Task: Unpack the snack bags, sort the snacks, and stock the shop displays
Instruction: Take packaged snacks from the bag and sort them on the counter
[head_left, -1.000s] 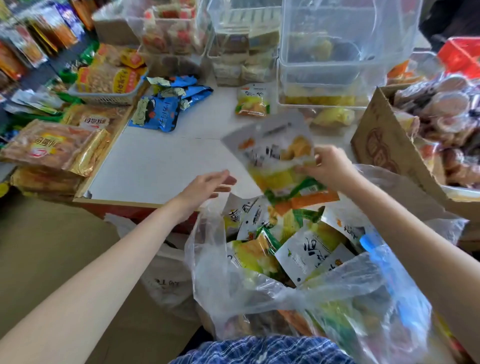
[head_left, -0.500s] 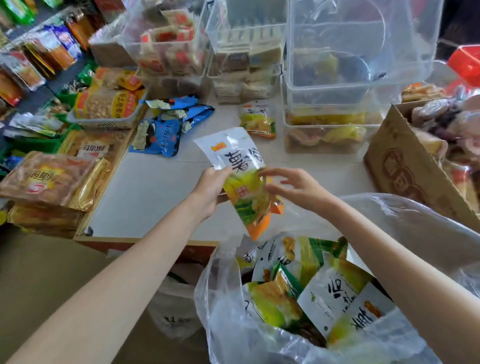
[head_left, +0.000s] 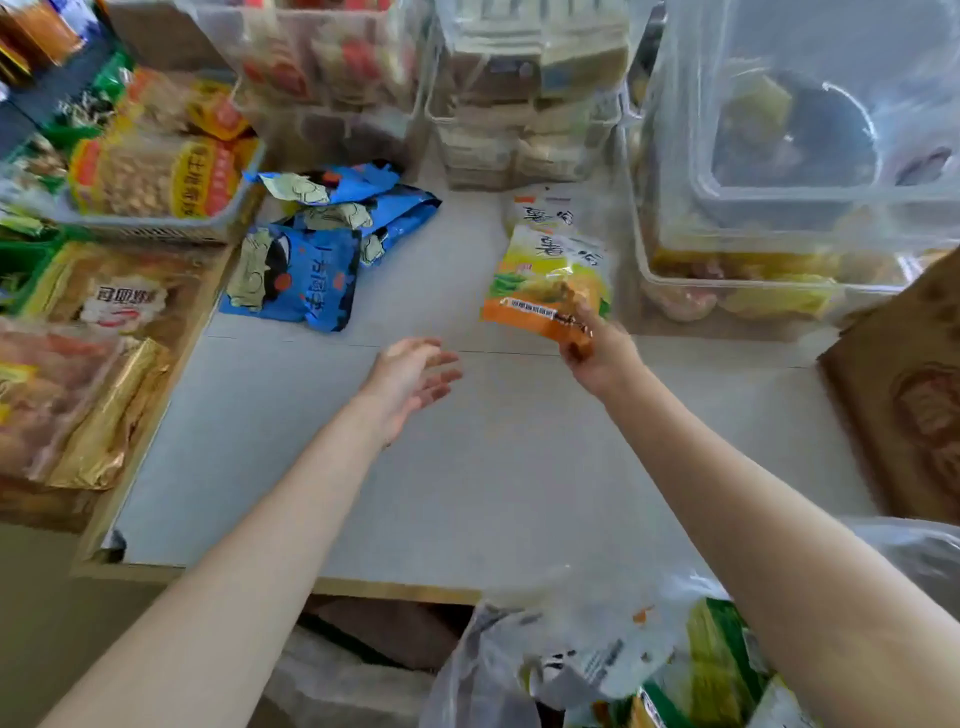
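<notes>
My right hand (head_left: 597, 353) pinches the lower orange corner of a yellow-green snack packet (head_left: 545, 275) out over the white table (head_left: 467, 467). The packet lies partly over a matching packet (head_left: 543, 210) that rests on the table behind it. Over the table's middle my left hand (head_left: 410, 376) hovers with relaxed fingers, holding nothing. At the bottom right, a clear plastic bag (head_left: 597, 639) holds several more of the same yellow-green packets.
A pile of blue snack packets (head_left: 317, 244) lies at the table's back left. Clear plastic bins (head_left: 779, 156) stacked with goods line the back. A cardboard box (head_left: 904, 395) stands at right. Baskets and trays of packaged snacks (head_left: 150, 171) fill the left side.
The packet passed from both hands into my right hand, which carried it forward onto the packet on the table. My left hand let go and drew back, open.
</notes>
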